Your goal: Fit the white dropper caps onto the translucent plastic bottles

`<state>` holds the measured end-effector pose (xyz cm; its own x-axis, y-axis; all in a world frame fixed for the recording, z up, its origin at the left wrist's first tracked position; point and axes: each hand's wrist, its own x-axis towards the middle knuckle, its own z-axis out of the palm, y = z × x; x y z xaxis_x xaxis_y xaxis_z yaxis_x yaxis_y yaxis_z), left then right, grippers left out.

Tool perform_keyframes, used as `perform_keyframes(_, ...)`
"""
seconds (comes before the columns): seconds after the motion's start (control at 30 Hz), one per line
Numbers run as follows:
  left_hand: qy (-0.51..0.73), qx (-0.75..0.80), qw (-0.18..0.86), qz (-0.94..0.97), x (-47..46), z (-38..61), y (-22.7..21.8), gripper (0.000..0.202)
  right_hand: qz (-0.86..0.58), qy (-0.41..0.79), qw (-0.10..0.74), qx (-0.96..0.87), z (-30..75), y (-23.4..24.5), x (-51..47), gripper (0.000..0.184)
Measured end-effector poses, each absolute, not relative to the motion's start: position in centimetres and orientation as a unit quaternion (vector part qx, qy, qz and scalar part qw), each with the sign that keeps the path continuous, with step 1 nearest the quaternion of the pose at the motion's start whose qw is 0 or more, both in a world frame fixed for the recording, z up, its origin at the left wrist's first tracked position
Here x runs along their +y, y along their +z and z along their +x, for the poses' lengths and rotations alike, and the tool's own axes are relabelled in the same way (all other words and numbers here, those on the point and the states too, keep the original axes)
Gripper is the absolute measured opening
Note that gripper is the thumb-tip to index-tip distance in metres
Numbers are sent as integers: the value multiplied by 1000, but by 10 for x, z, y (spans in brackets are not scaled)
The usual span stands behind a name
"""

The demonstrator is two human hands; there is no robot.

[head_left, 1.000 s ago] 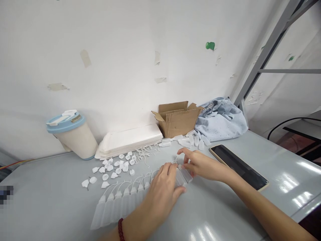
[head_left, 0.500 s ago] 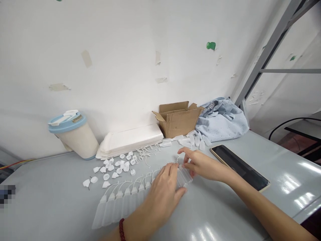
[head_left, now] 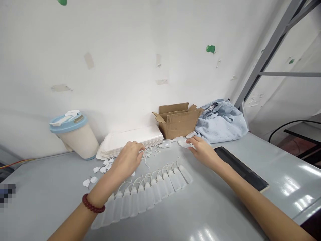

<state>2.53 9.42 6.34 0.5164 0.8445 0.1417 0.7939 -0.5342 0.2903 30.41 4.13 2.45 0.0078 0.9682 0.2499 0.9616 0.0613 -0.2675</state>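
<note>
My left hand [head_left: 129, 158] reaches over the small pile of thin white flexible tubes [head_left: 149, 152], thumb and forefinger slightly apart at its left edge. With thumb and fingers parted, my right hand [head_left: 202, 151] is at the loose translucent plastic pouch-like bottles [head_left: 184, 144] before the cardboard box; some are hidden behind it. A slanting row of similar bottles [head_left: 149, 197] lies side by side on the table, each with a white cap and a curved thin tube on top. My left forearm covers part of the row's left end and some loose white caps [head_left: 102, 169].
A stack of white boards or sheets [head_left: 132, 138], an open cardboard box [head_left: 180, 124] and a light blue cloth bag [head_left: 220, 124] line the wall. The tilted blue-lidded cup [head_left: 77, 137] is left. A phone [head_left: 239, 169] lies beside my right forearm on the grey table [head_left: 200, 207].
Both hands have left the right end of the bottle row. My left hand moved up and left to the tubes; my right moved up to the loose bottles. The row is now more exposed.
</note>
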Motion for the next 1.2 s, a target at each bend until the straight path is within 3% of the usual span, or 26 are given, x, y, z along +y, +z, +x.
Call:
perform_keyframes(0.6,120,450,65,883,102,24,47,23,-686,9,116,-718,303,18,45,26)
perform_keyframes(0.93,251,498,274,783,103,24,65,21,-703,11,133,-699,298,18,41,29)
perform_keyframes(1.2,324,501,452,664,99,27,71,22,-661,89,296,-684,286,28,35,27)
